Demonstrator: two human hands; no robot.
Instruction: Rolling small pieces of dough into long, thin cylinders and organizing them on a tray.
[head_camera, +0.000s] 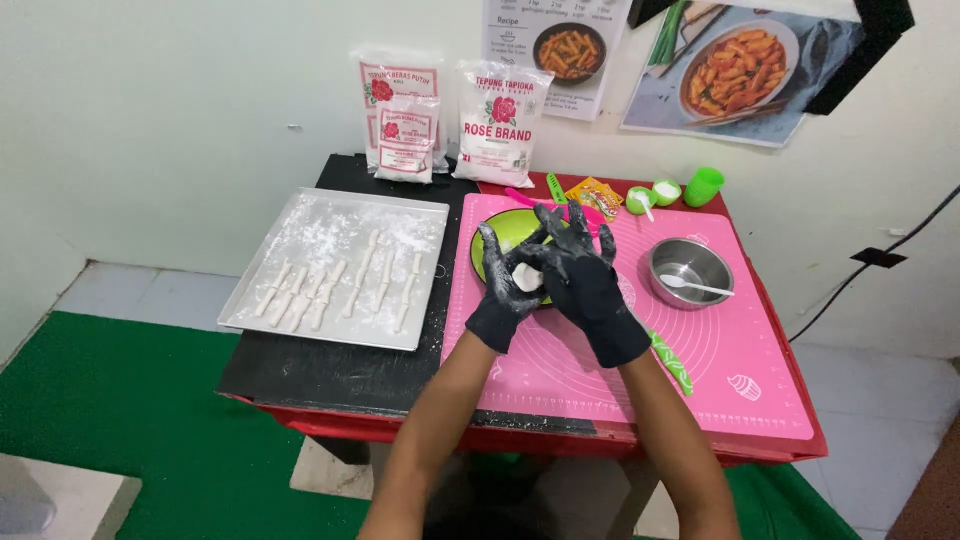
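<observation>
At the centre of the frame I had the small white dough lump pressed between both gloved palms, left hand cupped beneath, right hand laid over it with fingers spread, so it could be rolled. I held it above the green bowl on the pink mat, likely to catch crumbs. Left of centre, the floured tray carried finished dough sticks, within easy reach. A steel bowl with a spoon sat at right.
</observation>
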